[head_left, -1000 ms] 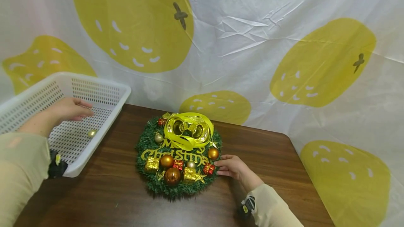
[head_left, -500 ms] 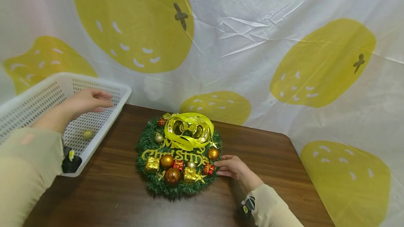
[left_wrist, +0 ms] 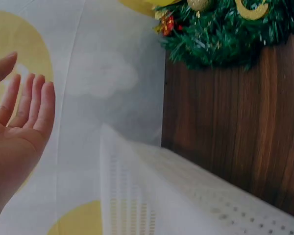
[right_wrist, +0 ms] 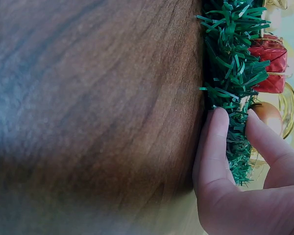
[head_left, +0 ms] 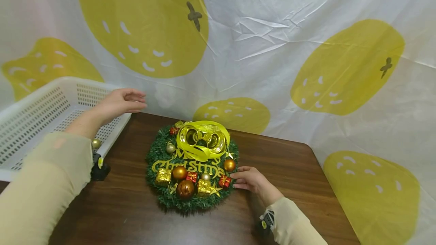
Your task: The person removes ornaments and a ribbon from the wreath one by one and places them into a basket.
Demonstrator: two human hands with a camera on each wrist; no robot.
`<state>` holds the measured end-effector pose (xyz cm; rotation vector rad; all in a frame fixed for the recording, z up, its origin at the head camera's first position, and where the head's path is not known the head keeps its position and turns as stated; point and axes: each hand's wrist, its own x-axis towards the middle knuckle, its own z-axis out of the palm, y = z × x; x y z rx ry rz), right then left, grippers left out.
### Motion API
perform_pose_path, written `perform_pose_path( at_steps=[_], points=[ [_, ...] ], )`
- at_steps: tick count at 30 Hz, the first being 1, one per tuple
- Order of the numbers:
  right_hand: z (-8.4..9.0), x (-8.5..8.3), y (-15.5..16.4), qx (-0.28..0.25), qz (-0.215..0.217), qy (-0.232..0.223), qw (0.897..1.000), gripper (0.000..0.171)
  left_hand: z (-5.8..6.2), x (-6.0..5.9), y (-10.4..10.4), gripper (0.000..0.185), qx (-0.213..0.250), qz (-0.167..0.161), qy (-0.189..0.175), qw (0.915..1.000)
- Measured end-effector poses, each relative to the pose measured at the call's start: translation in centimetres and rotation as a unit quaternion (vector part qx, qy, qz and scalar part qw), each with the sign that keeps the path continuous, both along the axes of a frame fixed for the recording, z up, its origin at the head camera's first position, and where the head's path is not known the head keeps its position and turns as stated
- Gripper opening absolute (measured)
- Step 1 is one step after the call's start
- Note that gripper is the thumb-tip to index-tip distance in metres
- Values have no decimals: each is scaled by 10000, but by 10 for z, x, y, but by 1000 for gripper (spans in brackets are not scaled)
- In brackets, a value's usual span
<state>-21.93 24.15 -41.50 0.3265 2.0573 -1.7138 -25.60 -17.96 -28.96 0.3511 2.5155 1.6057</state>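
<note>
Right wrist view alone shows right hand point(right_wrist: 245, 171) fingers point(right_wrist: 213, 142) pinching wreath point(head_left: 192, 165) edge; left hand point(head_left: 120, 101) fingers apart, holding nothing.

The left forearm hides part of the small gold ball point(head_left: 96, 143) in the white basket point(head_left: 34, 101), whose left end is cut off. The left-wrist view blurs the basket and crops the wreath point(left_wrist: 225, 34).

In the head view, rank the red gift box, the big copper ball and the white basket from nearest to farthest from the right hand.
From the right hand:
1. red gift box, on the wreath, just left of the fingertips.
2. big copper ball, at the wreath's near edge.
3. white basket, at the table's far left.
</note>
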Motion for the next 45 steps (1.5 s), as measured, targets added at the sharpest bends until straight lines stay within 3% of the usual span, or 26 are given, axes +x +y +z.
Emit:
perform_pose_path(
  at_steps=[12, 26, 30, 45],
  points=[
    [1, 2, -4, -100, 15, -15, 9999, 67, -18, -8, 29, 50, 480, -63, -113, 9988],
    [1, 2, -6, -168, 62, 45, 9998, 66, -61, -11, 43, 61, 682, -296, -269, 9969],
    [0, 2, -5, -204, 56, 47, 9998, 67, -73, -10, 48, 67, 574, -275, -197, 9978],
    [1, 2, -4, -209, 96, 17, 9997, 67, -105, -6, 58, 54, 44, -256, -528, 9983]
  ],
)
